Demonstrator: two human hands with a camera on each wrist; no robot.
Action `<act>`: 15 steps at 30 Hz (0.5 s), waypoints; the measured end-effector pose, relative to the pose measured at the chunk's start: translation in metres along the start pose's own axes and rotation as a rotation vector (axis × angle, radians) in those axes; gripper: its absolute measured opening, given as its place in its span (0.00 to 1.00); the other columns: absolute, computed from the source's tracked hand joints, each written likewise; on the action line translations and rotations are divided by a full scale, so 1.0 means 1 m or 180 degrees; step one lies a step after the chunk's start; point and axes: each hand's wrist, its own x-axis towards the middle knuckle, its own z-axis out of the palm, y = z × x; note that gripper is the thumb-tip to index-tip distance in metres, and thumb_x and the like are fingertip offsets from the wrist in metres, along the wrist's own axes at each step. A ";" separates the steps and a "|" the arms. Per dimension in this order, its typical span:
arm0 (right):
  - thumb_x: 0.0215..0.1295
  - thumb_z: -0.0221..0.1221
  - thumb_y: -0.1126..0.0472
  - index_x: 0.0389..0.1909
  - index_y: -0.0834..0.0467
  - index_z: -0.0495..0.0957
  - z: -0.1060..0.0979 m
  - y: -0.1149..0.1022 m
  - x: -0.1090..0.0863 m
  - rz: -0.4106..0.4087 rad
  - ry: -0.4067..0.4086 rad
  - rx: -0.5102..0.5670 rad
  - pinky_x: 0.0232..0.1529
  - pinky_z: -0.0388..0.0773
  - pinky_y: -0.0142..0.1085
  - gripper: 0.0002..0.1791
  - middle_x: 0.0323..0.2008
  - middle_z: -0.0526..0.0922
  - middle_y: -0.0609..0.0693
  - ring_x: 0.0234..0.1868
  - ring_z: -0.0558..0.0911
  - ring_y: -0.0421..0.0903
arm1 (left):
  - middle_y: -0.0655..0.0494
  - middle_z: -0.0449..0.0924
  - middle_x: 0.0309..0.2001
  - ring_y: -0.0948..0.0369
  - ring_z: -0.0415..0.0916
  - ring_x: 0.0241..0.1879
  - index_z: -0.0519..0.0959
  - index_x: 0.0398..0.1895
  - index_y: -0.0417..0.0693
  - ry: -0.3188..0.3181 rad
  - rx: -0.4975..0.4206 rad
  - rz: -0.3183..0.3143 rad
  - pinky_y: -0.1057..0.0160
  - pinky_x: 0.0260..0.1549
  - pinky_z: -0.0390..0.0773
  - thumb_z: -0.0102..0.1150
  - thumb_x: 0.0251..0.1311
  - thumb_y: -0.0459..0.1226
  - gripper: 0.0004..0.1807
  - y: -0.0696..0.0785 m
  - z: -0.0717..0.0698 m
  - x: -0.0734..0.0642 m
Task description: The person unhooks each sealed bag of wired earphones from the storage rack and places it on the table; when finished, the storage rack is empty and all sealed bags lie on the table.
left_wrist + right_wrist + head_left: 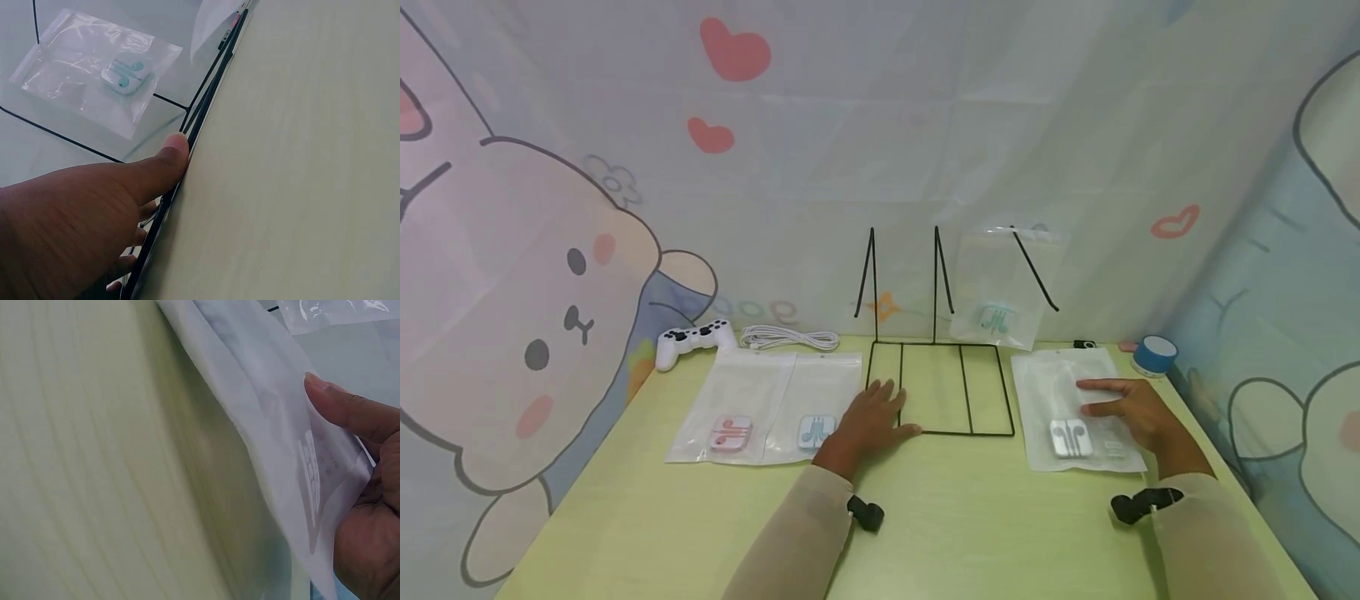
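Note:
My left hand [868, 421] rests on the near left corner of a black wire rack [970, 434], fingers spread and thumb along its front bar. In the left wrist view the thumb [165, 165] lies against that bar. A clear bag [977, 283] with teal earphones hangs on the rack's right prong. At the right, my right hand [1138, 412] lies over a flat bag [1052, 383] with white earphones [1070, 438] inside. Its thumb and forefinger reach apart across the plastic. The right wrist view shows the thumb [350, 412] on the bag; the other fingers are mostly hidden.
Left of the rack lie a bag with pink earphones [731, 433] and one with blue earphones [815, 432]. Behind them are a white game controller [695, 337] and a coiled white cable [786, 337]. A blue round container [1154, 357] stands at the back right.

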 end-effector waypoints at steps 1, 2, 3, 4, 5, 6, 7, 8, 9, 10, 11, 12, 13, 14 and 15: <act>0.63 0.77 0.56 0.72 0.62 0.79 0.001 0.000 0.000 0.0004 -0.0008 0.0006 0.77 0.65 0.64 0.38 0.83 0.62 0.68 0.85 0.58 0.72 | 0.40 0.58 0.87 0.39 0.52 0.88 0.64 0.86 0.46 0.0013 0.0004 0.0004 0.41 0.86 0.57 0.52 0.79 0.65 0.45 0.000 0.000 0.000; 0.63 0.77 0.56 0.72 0.63 0.78 0.002 0.000 0.001 0.0017 -0.0013 0.0017 0.77 0.62 0.67 0.38 0.83 0.62 0.69 0.85 0.58 0.73 | 0.40 0.58 0.87 0.39 0.52 0.88 0.64 0.86 0.46 0.0015 0.0016 0.0005 0.41 0.86 0.57 0.52 0.79 0.65 0.45 0.000 0.000 0.000; 0.62 0.78 0.55 0.73 0.62 0.79 0.002 -0.001 0.001 0.0039 -0.0017 0.0003 0.77 0.63 0.67 0.39 0.83 0.61 0.69 0.85 0.58 0.73 | 0.40 0.59 0.87 0.39 0.53 0.88 0.64 0.86 0.45 0.0024 0.0009 0.0010 0.41 0.86 0.58 0.52 0.79 0.64 0.45 0.001 0.000 -0.001; 0.62 0.78 0.54 0.73 0.61 0.79 0.003 -0.001 0.000 0.0067 -0.0015 -0.0019 0.76 0.66 0.64 0.39 0.84 0.61 0.68 0.84 0.59 0.72 | 0.40 0.59 0.87 0.39 0.53 0.88 0.64 0.86 0.45 0.0019 0.0003 0.0009 0.41 0.86 0.58 0.52 0.79 0.64 0.45 0.001 -0.001 -0.001; 0.61 0.78 0.53 0.73 0.60 0.79 0.003 -0.001 0.000 0.0093 -0.0018 -0.0031 0.74 0.71 0.58 0.40 0.84 0.62 0.68 0.83 0.61 0.71 | 0.40 0.58 0.87 0.39 0.53 0.88 0.64 0.86 0.45 0.0016 -0.0006 0.0011 0.41 0.86 0.57 0.52 0.79 0.64 0.45 0.001 -0.001 -0.001; 0.61 0.79 0.52 0.73 0.60 0.79 0.004 -0.001 0.000 0.0111 -0.0024 -0.0058 0.71 0.74 0.49 0.40 0.84 0.61 0.67 0.83 0.62 0.70 | 0.40 0.58 0.87 0.38 0.52 0.88 0.64 0.86 0.45 0.0006 -0.0006 0.0012 0.41 0.86 0.57 0.51 0.79 0.64 0.45 0.002 -0.002 -0.002; 0.61 0.78 0.51 0.74 0.59 0.78 0.004 -0.001 -0.001 0.0122 -0.0036 -0.0086 0.66 0.76 0.41 0.41 0.84 0.61 0.68 0.82 0.64 0.69 | 0.39 0.58 0.87 0.38 0.52 0.88 0.64 0.86 0.45 0.0008 -0.0018 0.0016 0.41 0.86 0.57 0.51 0.80 0.64 0.45 0.002 -0.002 -0.002; 0.61 0.78 0.51 0.74 0.59 0.78 0.004 -0.001 -0.001 0.0139 -0.0051 -0.0087 0.59 0.78 0.35 0.41 0.84 0.60 0.68 0.80 0.66 0.68 | 0.39 0.58 0.87 0.38 0.52 0.88 0.63 0.86 0.44 0.0001 -0.0032 0.0015 0.41 0.86 0.57 0.51 0.80 0.64 0.45 0.002 -0.002 -0.002; 0.62 0.78 0.51 0.75 0.59 0.78 0.004 -0.001 -0.002 0.0153 -0.0070 -0.0088 0.54 0.80 0.31 0.42 0.85 0.60 0.68 0.79 0.68 0.67 | 0.39 0.58 0.87 0.38 0.52 0.88 0.63 0.86 0.44 -0.0001 -0.0039 0.0013 0.41 0.86 0.57 0.51 0.80 0.64 0.45 0.002 -0.002 -0.002; 0.62 0.78 0.52 0.75 0.59 0.77 0.004 -0.002 -0.002 0.0169 -0.0083 -0.0080 0.49 0.81 0.29 0.42 0.85 0.60 0.69 0.77 0.68 0.66 | 0.40 0.57 0.87 0.38 0.52 0.88 0.63 0.86 0.45 -0.0002 -0.0032 0.0012 0.41 0.86 0.56 0.51 0.80 0.64 0.45 0.002 -0.002 -0.002; 0.62 0.78 0.52 0.75 0.59 0.77 0.004 -0.002 -0.002 0.0179 -0.0101 -0.0082 0.49 0.81 0.29 0.42 0.85 0.59 0.69 0.77 0.68 0.67 | 0.40 0.57 0.87 0.38 0.52 0.88 0.63 0.86 0.45 0.0002 -0.0025 0.0009 0.41 0.86 0.56 0.50 0.80 0.65 0.45 0.002 -0.002 -0.002; 0.62 0.78 0.53 0.76 0.59 0.76 0.005 -0.002 -0.003 0.0195 -0.0122 -0.0074 0.52 0.81 0.31 0.42 0.85 0.58 0.70 0.79 0.67 0.69 | 0.40 0.57 0.87 0.39 0.51 0.88 0.63 0.86 0.46 -0.0004 -0.0009 0.0002 0.41 0.87 0.56 0.50 0.80 0.65 0.45 0.001 -0.001 -0.002; 0.63 0.77 0.53 0.76 0.59 0.76 0.005 -0.002 -0.003 0.0216 -0.0142 -0.0071 0.55 0.82 0.35 0.42 0.85 0.57 0.70 0.79 0.66 0.70 | 0.40 0.57 0.87 0.39 0.52 0.88 0.63 0.86 0.45 0.0001 -0.0012 0.0002 0.41 0.86 0.56 0.50 0.80 0.65 0.45 0.001 -0.001 -0.002; 0.63 0.77 0.54 0.76 0.59 0.76 0.005 -0.003 -0.002 0.0245 -0.0153 -0.0064 0.59 0.81 0.40 0.42 0.86 0.56 0.70 0.80 0.65 0.71 | 0.40 0.58 0.87 0.39 0.52 0.88 0.63 0.86 0.45 0.0005 -0.0009 0.0003 0.41 0.86 0.57 0.50 0.79 0.65 0.45 0.001 -0.001 -0.002; 0.63 0.77 0.54 0.77 0.59 0.75 0.005 -0.003 -0.002 0.0263 -0.0159 -0.0087 0.62 0.79 0.43 0.42 0.86 0.55 0.70 0.81 0.63 0.72 | 0.40 0.58 0.87 0.39 0.52 0.88 0.63 0.86 0.45 0.0008 0.0002 0.0006 0.41 0.86 0.57 0.50 0.79 0.65 0.45 0.001 0.000 -0.002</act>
